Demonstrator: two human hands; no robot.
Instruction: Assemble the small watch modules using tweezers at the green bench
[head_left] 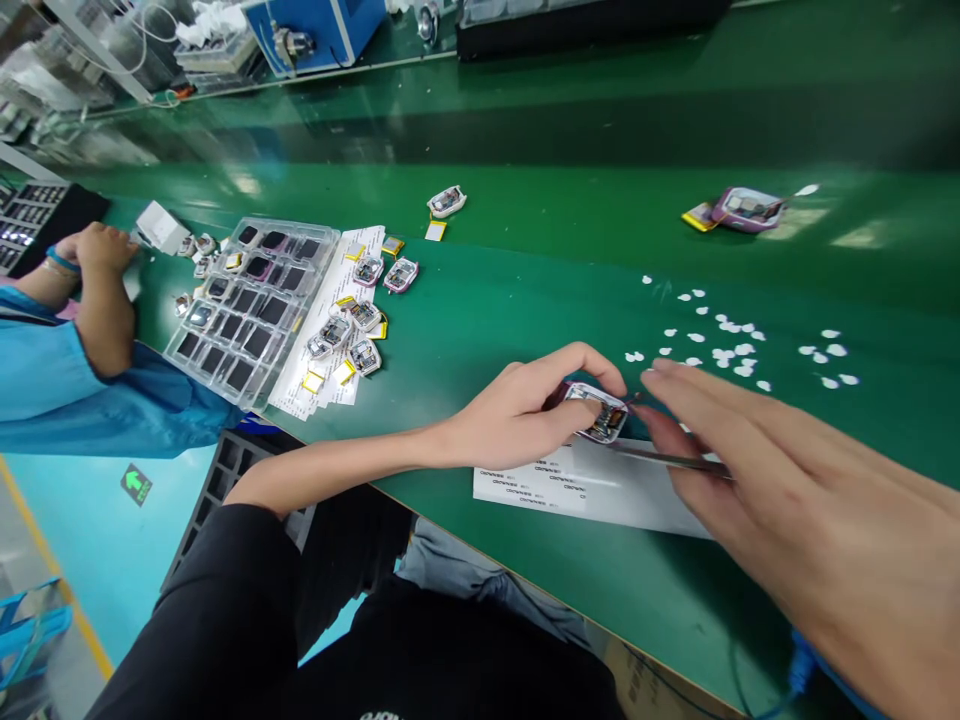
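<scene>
My left hand (517, 410) is closed around a small opened electronic device (609, 418) with a pale rim, a purple side and bare circuitry facing up. My left thumb presses on its inner parts, and the index finger curls over the far edge. Close to the device's right side is my right hand (780, 480), which has a pair of metal tweezers (675, 459) in it. The tweezers' tip reaches the device's lower edge; whether it touches is unclear. Right thumb and forefinger come near each other beside the casing, and anything tiny between them is too small to make out.
White printed paper (525, 487) lies under my hands. Small white tear-shaped pieces (742, 350) are scattered beyond. Another purple device (750, 208) sits at the far right. Several opened devices (365, 355) and a clear compartment tray (251, 310) stand left, near a co-worker's hands (105, 245).
</scene>
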